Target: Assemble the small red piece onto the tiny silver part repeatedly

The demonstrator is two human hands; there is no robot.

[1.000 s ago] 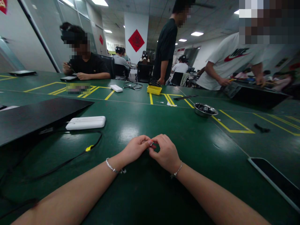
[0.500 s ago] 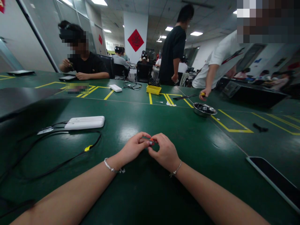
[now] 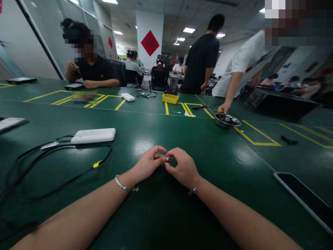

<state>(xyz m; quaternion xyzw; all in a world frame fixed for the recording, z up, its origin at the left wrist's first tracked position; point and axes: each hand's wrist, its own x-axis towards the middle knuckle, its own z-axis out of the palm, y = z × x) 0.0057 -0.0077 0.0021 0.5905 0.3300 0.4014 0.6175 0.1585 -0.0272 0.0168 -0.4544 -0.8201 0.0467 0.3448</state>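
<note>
Head: small piece [image 3: 168,158] partly hidden

Your table [image 3: 208,149]: smooth, glossy, throws back light. The small part [image 3: 167,158] you're pinching: metallic glint, rest too tiny to tell. Your bracelets [image 3: 121,183]: shiny, metal-looking. Far right bowl [image 3: 227,125]: polished metal. Far tray [image 3: 170,99]: plastic. Left power bank [image 3: 93,136]: smooth plastic. Left cable [image 3: 83,173]: dull, rubbery. Near right phone [image 3: 305,199]: smooth, dark screen. Far right white shirt [image 3: 240,66]: matt cloth.
</note>
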